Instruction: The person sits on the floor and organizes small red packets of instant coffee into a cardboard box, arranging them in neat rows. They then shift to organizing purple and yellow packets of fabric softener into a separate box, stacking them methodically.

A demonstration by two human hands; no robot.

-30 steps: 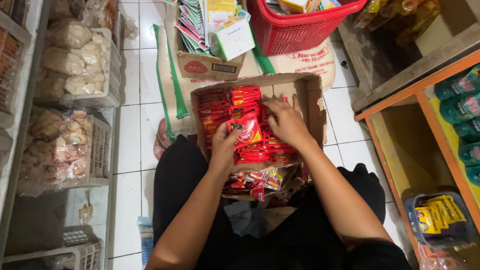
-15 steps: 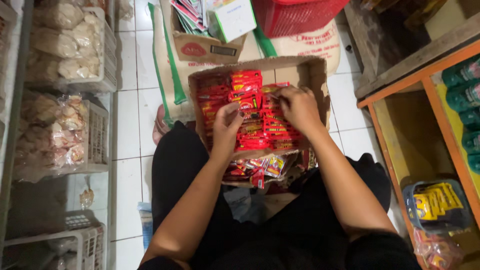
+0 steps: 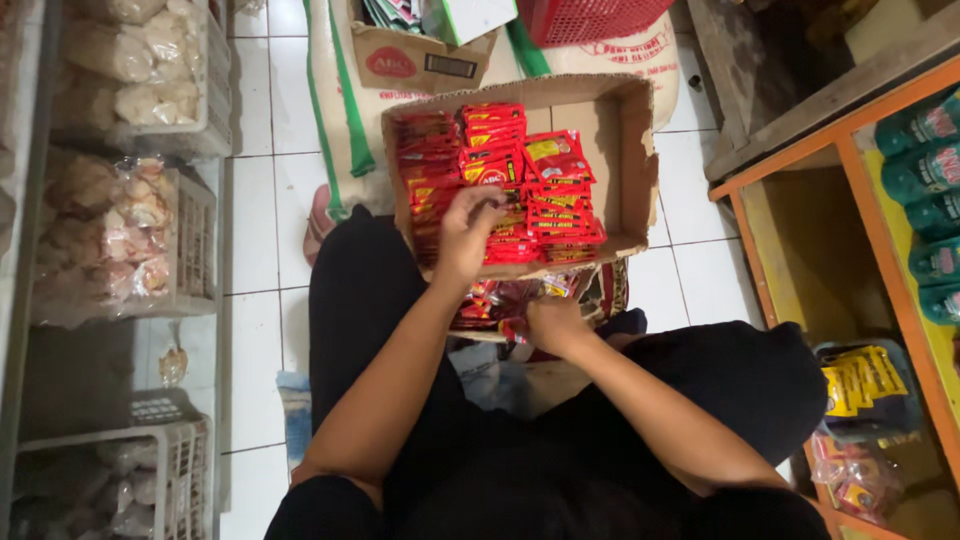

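Two hands have parted: our right hand (image 3: 553,325) has dropped to the loose sachets (image 3: 500,298) below, clenched on some; our left (image 3: 468,228) pinches stacked packets (image 3: 500,185) in the box (image 3: 632,150).

Single head-worn camera, looking steeply down from above the seated person's lap, close over the forearms and cardboard box (image 3: 620,130), tiled floor (image 3: 260,230) beneath, racks along the left edge, orange shelf (image 3: 880,230) at right, no second view.
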